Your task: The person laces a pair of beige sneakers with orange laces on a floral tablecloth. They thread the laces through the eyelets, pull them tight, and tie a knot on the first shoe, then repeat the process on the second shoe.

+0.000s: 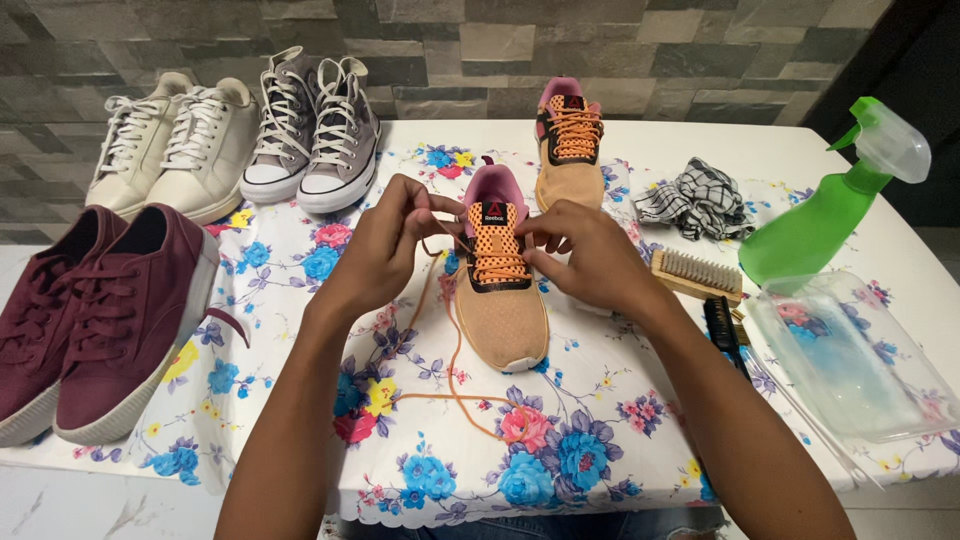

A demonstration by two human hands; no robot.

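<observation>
1. An orange running shoe (500, 290) with a pink collar lies mid-bench, toe toward the person, between both hands.
2. The left hand (385, 250) has its fingers (428, 205) pinched shut on the orange lace (452, 370), which trails loose over the cloth.
3. The right hand (590, 255) has its fingers (535, 232) closed at the shoe's upper eyelets, touching the lacing.
4. The bench (680, 140) carries a flowered cloth (560, 450) and stands against a grey stone wall (450, 50).
5. A clear plastic tray (850, 360) lies at the right; what it holds cannot be made out.
</observation>
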